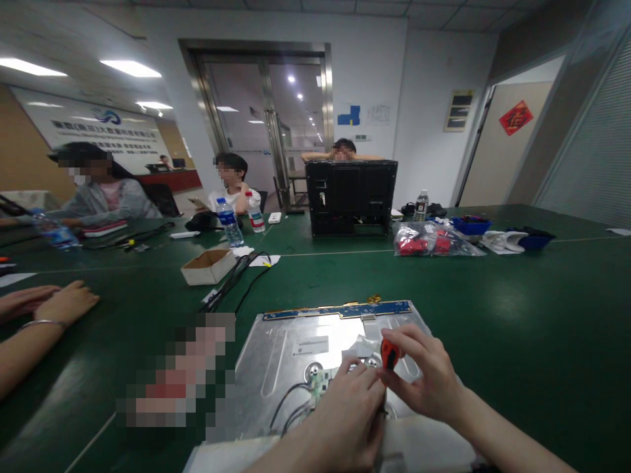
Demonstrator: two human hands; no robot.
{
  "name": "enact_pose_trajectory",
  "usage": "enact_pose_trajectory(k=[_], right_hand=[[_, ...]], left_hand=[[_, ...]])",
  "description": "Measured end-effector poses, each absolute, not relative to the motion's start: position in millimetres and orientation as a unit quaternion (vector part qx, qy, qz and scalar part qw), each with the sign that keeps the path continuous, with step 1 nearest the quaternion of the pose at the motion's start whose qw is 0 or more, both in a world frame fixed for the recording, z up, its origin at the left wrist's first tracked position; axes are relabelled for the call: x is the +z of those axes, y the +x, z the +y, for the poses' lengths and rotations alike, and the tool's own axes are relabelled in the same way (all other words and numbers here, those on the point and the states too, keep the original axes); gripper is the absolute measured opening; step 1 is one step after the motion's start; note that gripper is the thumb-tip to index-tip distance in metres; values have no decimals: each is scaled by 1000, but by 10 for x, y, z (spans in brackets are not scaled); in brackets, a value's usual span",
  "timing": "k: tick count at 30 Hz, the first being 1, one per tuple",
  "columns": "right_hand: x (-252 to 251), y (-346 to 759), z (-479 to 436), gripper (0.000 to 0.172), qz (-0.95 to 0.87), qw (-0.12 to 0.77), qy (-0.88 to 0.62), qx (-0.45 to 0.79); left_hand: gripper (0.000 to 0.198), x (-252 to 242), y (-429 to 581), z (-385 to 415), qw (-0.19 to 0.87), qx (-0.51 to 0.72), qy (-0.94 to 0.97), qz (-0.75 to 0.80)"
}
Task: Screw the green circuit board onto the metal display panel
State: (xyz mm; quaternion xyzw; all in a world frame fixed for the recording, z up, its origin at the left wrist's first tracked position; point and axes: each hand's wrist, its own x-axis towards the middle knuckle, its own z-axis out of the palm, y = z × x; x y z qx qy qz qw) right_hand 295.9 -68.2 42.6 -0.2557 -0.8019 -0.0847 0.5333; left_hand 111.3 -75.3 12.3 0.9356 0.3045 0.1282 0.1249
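On the table in front of me lies a flat silver metal display panel (266, 355), with a narrow blue circuit strip (340, 310) along its far edge. My right hand (428, 374) grips the red and black handle of a screwdriver (389, 355) between thumb and fingers, upright over the panel. Its shaft and tip are hidden. My left hand (357, 407) rests beside it over a small green circuit board (323, 381), its fingers bent and close together. Whatever is under those fingers cannot be seen. Dark cables (288, 401) run from the board towards me.
A white open box (210, 266) and black cables (231, 282) lie beyond the panel on the left. A black monitor housing (351, 197) stands farther back. At right are a plastic bag with red items (428, 240) and blue trays (470, 225). Another person's hands (64, 305) rest at left.
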Motion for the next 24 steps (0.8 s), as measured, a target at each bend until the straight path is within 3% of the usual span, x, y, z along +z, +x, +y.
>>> enact_pose_trajectory(k=[5,8,17,24], right_hand=[[455,2931,-704,47,-795,545,-255,-75],[472,2924,-714,51,-795,554,-242,-57],[444,2945,-685,36,-794,546,-253,-85],[473,2923,-731,52,-792,548,-257,-78]], left_hand=[[20,129,1118,-735,127,119,939,297],[19,144,1116,-737,128,115,939,299],[18,131,1119,-748,122,113,937,307],[23,172,1119,-747,128,104,938,305]])
